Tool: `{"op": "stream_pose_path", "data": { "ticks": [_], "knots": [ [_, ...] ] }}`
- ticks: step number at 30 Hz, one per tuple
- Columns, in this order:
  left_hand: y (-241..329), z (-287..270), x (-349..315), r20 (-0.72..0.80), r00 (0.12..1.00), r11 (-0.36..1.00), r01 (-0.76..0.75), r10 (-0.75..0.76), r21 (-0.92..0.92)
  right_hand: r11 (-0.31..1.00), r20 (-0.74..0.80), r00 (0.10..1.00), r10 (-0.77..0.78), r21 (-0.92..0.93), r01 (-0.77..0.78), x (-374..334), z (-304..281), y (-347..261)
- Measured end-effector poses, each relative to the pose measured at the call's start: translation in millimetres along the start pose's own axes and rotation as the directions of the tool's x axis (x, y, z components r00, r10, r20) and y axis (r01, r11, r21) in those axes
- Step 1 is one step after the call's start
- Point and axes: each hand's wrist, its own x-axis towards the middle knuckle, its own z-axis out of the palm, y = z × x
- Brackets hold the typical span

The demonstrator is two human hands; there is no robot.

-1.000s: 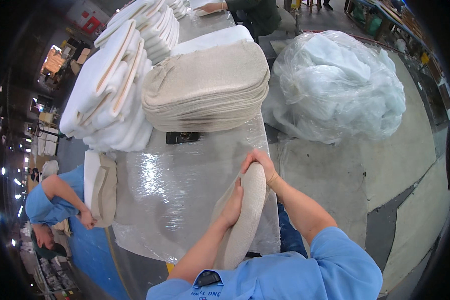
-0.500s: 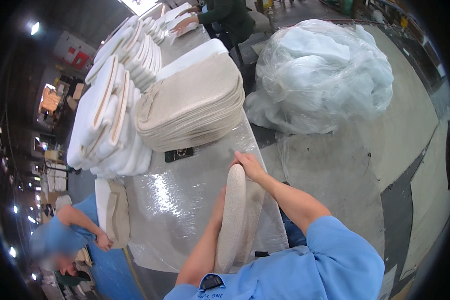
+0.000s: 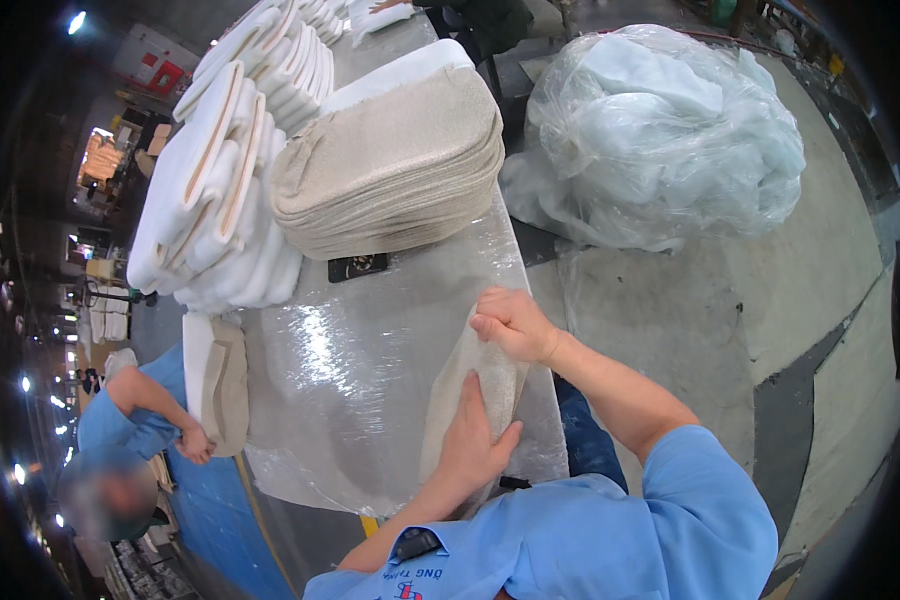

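Observation:
A beige fabric cushion cover (image 3: 445, 410), rounded and seemingly padded, lies lengthwise near the table's right edge, close to my body. My right hand (image 3: 515, 325) is closed round its far end, with the fingers curled into the fabric. Flat against its upper side rests my left hand (image 3: 478, 445), fingers stretched forward and thumb apart. My left forearm hides part of the near end. Farther up the table sits a tall stack of matching beige covers (image 3: 390, 160), with a small dark flat object (image 3: 358, 267) at its near side.
White padding pieces (image 3: 205, 200) are piled at the table's left. A large clear bag of white filling (image 3: 670, 140) lies on the floor to the right. At left, a co-worker in blue (image 3: 150, 400) handles a beige-and-white cushion (image 3: 220, 385). Another person's hand (image 3: 390, 5) shows at the far end.
The cushion cover has turned from standing on edge to lying flatter. My left hand has come from its hidden left side onto its top. My right hand keeps hold of the far end.

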Motion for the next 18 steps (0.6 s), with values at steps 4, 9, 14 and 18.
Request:
{"op": "stream_pose_path", "data": {
  "ticks": [4, 9, 14, 18],
  "knots": [
    [-18, 6, 16, 0.053, 0.997, 0.975, 0.059, -0.049, -0.215, 0.904, 0.166, 0.905, 0.391, 0.114, -0.411, 8, -11, 5],
    [-73, 18, 49, 0.088, 0.994, 0.817, 0.097, -0.057, -0.568, 0.750, 0.240, 0.895, 0.375, 0.489, -0.445, 22, -7, 39],
    [-119, 28, 64, 0.109, 0.993, 0.715, 0.110, -0.047, -0.691, 0.662, 0.223, 0.869, 0.442, 0.572, -0.484, 30, 23, 65],
    [-123, 28, 72, 0.121, 0.993, 0.687, 0.094, -0.009, -0.720, 0.664, 0.102, 0.846, 0.524, 0.573, -0.480, 16, 43, 112]
  ]
}}
